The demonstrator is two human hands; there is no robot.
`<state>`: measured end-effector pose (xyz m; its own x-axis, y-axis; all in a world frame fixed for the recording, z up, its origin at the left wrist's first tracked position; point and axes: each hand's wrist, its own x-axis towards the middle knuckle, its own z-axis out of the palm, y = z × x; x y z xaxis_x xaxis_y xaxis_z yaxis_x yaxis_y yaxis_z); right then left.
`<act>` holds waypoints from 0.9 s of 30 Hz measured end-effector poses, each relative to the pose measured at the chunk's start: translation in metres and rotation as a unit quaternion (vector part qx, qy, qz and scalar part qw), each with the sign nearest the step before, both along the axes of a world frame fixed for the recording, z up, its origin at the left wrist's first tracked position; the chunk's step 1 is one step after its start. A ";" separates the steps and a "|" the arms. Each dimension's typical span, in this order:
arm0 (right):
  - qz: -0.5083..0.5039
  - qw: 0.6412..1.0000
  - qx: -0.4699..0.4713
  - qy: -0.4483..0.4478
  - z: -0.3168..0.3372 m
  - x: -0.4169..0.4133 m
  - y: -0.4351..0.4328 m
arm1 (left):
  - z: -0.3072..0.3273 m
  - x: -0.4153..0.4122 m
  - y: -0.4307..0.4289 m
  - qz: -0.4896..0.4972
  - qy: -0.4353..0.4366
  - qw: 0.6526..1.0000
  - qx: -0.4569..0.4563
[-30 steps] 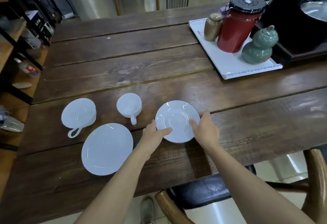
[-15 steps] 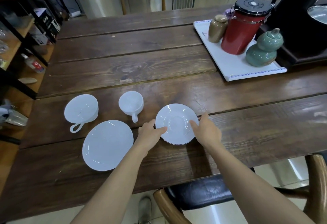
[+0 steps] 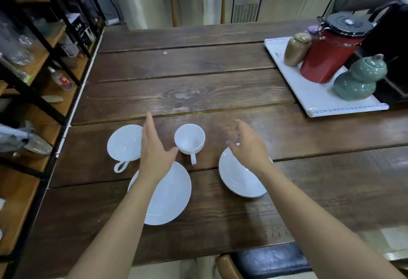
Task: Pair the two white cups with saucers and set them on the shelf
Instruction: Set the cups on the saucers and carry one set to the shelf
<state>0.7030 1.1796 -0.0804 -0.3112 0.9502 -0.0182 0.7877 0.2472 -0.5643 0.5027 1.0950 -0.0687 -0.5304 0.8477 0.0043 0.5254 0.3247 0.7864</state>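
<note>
Both hands are empty, fingers spread: the left hand (image 3: 154, 153) between the two cups (image 3: 189, 138), the right hand (image 3: 248, 146), slightly blurred, perhaps above the small saucer (image 3: 238, 179).

Cups (image 3: 189, 138) behind saucers (image 3: 240, 177)

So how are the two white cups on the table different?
The left cup looks wider and shallower; the middle cup looks narrower and deeper. The left cup's handle is a curved loop pointing toward the table's near-left; the middle cup's handle is straighter and points toward the near edge. The left hand covers part of the left cup's rim, while the middle cup shows whole. Both are plain white, upright, look empty, and sit on the bare table, not on saucers.
</note>
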 end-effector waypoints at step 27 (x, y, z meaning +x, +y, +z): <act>0.088 0.964 -0.140 0.209 -0.005 -0.049 0.007 | -0.013 -0.006 0.033 -0.183 -0.158 0.970 -0.014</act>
<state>0.6539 1.1869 -0.0856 -0.5024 0.8583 -0.1044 0.4367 0.1477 -0.8874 0.4967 1.1282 -0.0815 -0.1658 0.9768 -0.1354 0.3432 0.1859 0.9207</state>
